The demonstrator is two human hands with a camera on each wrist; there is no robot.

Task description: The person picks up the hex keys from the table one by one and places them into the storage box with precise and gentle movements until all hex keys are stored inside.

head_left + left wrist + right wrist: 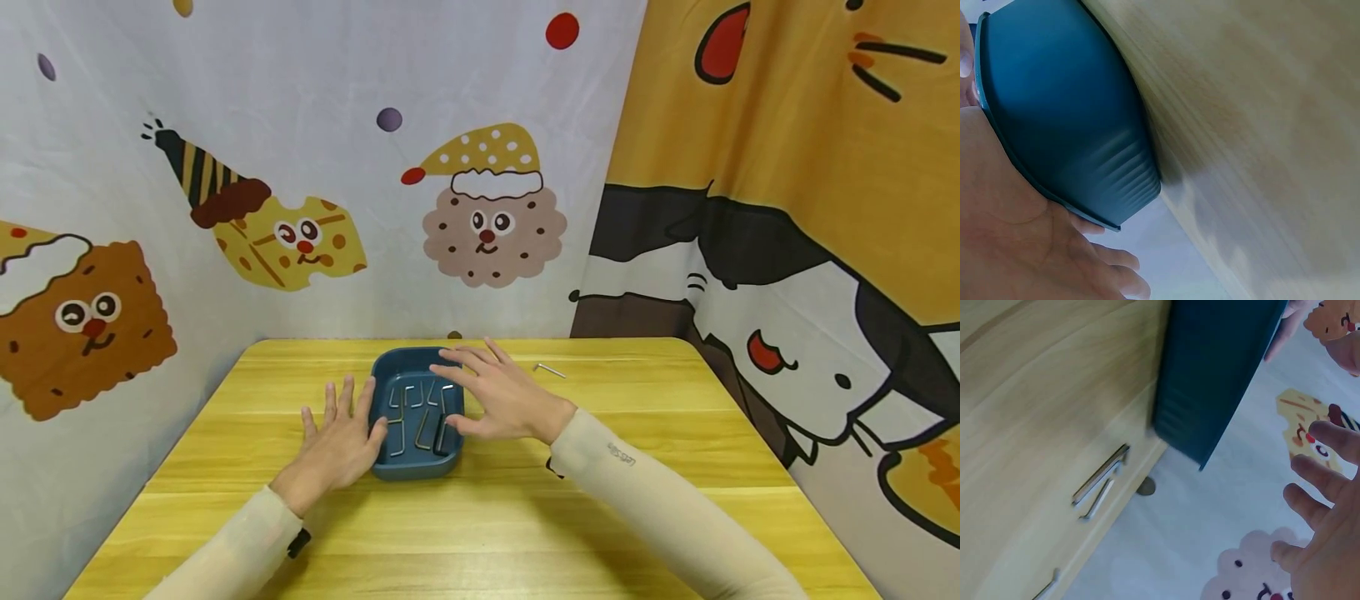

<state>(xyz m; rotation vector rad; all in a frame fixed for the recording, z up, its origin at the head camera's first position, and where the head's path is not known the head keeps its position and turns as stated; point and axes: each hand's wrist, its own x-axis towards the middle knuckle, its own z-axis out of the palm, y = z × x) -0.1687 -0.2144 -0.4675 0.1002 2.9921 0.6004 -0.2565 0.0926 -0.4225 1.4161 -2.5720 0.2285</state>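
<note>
A dark blue plastic tray (415,472) sits on the table with several L-shaped hex keys (423,428) lying inside, one of them black (439,435). At the tray's left side is my left hand (336,440), fingers spread and thumb reaching over the rim. The left wrist view shows that palm (1029,219) along the rim, beside the tray's outer wall (1060,94). My right hand (506,400) hovers at the tray's right side with fingers extended, its fingertips overlapping the far right corner in the head view. Nothing is held in either hand.
Right of the tray, a hex key (551,370) lies near the table's far edge. More loose hex keys (1100,474) show there in the right wrist view, hidden behind my right hand in the head view. A cartoon-printed curtain (300,100) hangs behind the table.
</note>
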